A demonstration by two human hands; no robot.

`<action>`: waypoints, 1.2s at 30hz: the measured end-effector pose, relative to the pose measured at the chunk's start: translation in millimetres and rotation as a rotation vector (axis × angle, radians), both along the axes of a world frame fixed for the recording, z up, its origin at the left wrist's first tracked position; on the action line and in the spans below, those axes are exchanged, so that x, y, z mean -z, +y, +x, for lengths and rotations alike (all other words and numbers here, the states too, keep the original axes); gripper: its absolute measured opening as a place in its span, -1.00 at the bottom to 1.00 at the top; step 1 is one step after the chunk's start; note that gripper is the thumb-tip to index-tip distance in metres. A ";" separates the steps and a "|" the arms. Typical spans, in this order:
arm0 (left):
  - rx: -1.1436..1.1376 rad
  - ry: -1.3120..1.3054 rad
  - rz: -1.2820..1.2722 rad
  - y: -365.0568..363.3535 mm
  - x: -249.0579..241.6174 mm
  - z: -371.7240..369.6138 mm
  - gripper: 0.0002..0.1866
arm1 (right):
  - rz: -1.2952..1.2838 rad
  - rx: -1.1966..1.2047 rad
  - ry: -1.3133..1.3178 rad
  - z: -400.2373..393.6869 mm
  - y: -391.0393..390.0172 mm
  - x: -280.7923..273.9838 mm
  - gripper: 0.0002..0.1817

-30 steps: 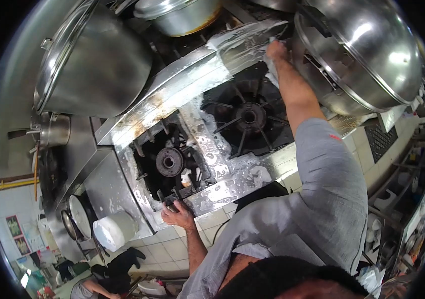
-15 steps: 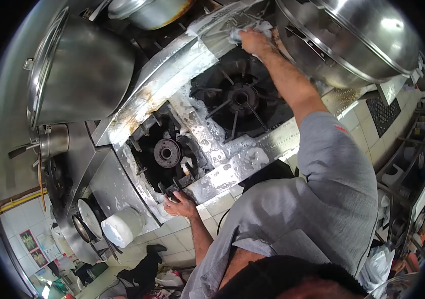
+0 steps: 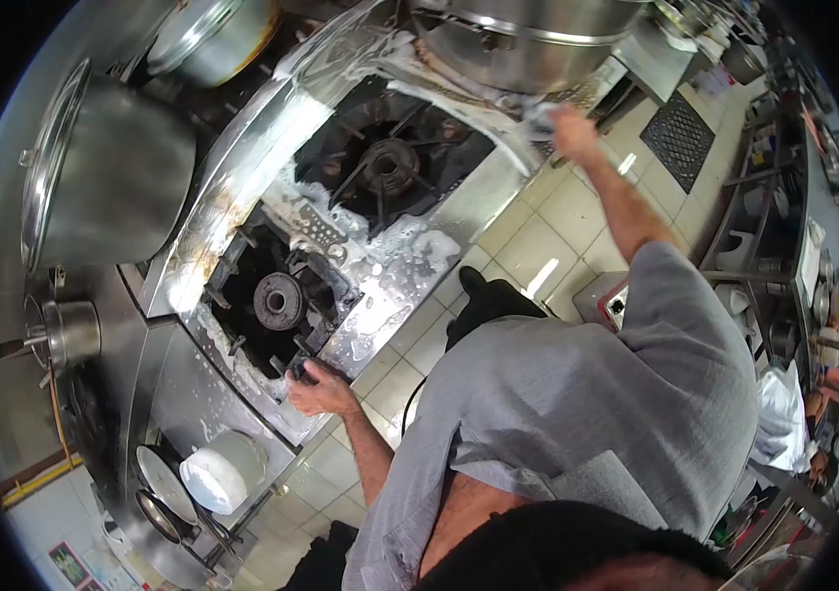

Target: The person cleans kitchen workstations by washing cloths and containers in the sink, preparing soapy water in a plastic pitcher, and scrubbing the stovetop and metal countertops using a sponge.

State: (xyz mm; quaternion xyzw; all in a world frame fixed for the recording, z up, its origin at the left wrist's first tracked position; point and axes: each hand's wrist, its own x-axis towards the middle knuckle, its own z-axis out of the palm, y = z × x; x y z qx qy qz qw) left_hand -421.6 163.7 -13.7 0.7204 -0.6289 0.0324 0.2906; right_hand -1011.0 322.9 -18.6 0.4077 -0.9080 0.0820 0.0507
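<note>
My right hand (image 3: pixel 574 132) is closed round a soapy cloth (image 3: pixel 542 120) on the stove's right front part, beside a big steel pot (image 3: pixel 508 51); motion blurs it. My left hand (image 3: pixel 317 387) is at the stove's front edge, its fingers curled round a dark metal piece (image 3: pixel 297 368) by the smaller burner (image 3: pixel 280 300). The larger burner (image 3: pixel 389 167) lies between my hands. White suds cover parts of the steel stove top (image 3: pixel 395 286).
A large lidded pot (image 3: pixel 114 167) and a smaller pot (image 3: pixel 213 41) stand at the back left. A white bucket (image 3: pixel 223 471) and pans (image 3: pixel 165 483) are at the front left. A floor grate (image 3: pixel 677 143) and shelves (image 3: pixel 779 276) are on the right.
My right hand has moved with the cloth from the back of the large burner to the stove's right front. The view has shifted right. My left hand stays at the front edge.
</note>
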 end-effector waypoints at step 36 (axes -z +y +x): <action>0.469 0.190 -0.138 28.5 -15.7 -35.0 -0.61 | -0.283 -0.984 -0.228 324.2 -63.7 -7.3 -0.54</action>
